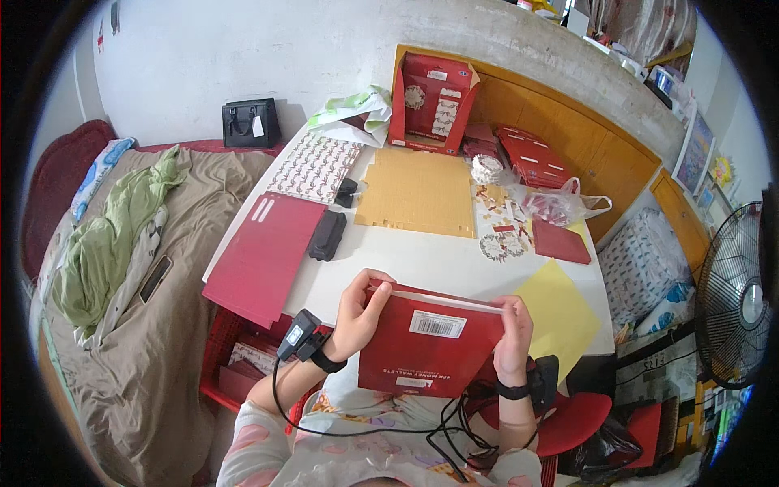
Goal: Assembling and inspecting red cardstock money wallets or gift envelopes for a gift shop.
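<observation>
A red printed cardboard packet [420, 359] with a white barcode label is held over the table's near edge, its printed words upside down in this view. At its upper left corner, my left hand [360, 310] grips it between thumb and fingers. My right hand [513, 332] grips the upper right corner. A pale edge shows along the packet's top; what is inside cannot be told. Beyond it lie a brown corrugated cardboard sheet [417, 192], dark red card sheets [261, 255], wreath-shaped paper cut-outs [502, 245] and a yellow paper sheet [557, 310].
A red display box [431, 103] stands at the table's back beside a plastic bag [359, 112]. Stacked red packets [535, 155] lie at right. Black pouches [327, 235] sit left of centre. Below are a red basket [222, 389] and black cables [453, 426]; a fan [733, 298] stands right.
</observation>
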`<state>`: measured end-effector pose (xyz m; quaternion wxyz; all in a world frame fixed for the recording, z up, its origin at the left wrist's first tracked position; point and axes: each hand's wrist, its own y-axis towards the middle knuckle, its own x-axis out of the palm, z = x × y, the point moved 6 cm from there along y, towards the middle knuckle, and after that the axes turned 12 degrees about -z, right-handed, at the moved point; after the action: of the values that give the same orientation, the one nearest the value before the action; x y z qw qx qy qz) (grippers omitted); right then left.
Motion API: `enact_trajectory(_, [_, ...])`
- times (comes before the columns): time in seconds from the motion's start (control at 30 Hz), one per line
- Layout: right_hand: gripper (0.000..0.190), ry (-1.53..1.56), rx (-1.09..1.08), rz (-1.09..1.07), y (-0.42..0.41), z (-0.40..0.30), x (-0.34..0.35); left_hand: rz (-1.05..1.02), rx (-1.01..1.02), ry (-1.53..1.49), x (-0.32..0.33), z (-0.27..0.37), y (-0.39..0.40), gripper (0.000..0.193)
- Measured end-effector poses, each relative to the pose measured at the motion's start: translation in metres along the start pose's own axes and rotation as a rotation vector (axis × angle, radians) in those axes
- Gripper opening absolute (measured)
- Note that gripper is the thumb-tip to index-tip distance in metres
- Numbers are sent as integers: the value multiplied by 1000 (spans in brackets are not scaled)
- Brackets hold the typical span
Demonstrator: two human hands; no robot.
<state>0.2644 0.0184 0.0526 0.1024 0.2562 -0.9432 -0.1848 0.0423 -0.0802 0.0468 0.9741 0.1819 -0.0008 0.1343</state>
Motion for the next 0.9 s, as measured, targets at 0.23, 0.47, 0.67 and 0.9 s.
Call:
enact_trajectory(0.23, [10,55,129,-60,-3,7,0,-88,-68,-35,-1,-4,0,14])
enact_trajectory(0.47, [7,48,198,-60,0,1,-5,-169,-133,-155,-2,2,5,11])
enact_trajectory(0.67, [6,126,168,0,1,12,-6,-137,-222,-293,1,-4,4,10])
enact_trajectory(0.9, [7,113,188,43,0,13,-4,-110,-235,-378,2,-7,4,10])
